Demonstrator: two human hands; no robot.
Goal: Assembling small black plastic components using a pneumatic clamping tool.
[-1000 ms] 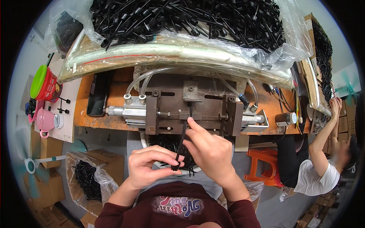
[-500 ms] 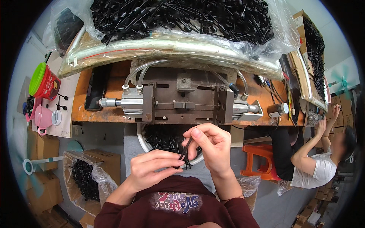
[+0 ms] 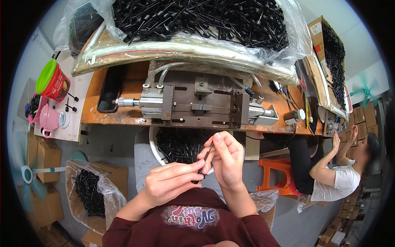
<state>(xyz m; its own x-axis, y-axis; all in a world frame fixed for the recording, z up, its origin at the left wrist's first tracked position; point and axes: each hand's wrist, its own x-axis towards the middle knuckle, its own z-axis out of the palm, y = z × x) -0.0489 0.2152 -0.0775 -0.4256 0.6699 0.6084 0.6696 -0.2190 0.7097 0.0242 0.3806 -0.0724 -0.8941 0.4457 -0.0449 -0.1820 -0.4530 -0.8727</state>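
Both hands meet in front of my chest, over the near side of a white basket [image 3: 153, 142] heaped with black parts. Between them are thin black plastic rods [image 3: 208, 155], a small bunch whose exact number I cannot tell. My left hand [image 3: 170, 181] is closed, its fingertips pinching the lower ends. My right hand [image 3: 226, 158] pinches the upper part between thumb and fingers. Just beyond the hands, a metal fixture [image 3: 199, 117] with an air cylinder [image 3: 151, 103] on its left sits at the bench edge; a small block [image 3: 201, 108] is at its middle.
A plastic-lined tray [image 3: 177, 51] piled with black rod parts spans the back of the bench. At left are a red bucket [image 3: 59, 84], a pink cup [image 3: 49, 118] and a phone [image 3: 110, 88]. A jar [image 3: 294, 116] stands right. A co-worker [image 3: 345, 177] sits near an orange stool [image 3: 275, 175].
The rods, fanned apart before, now lie closer together between my fingers. My right hand has shifted slightly left. The whole view has tilted a little, and the co-worker's hands have come closer together.
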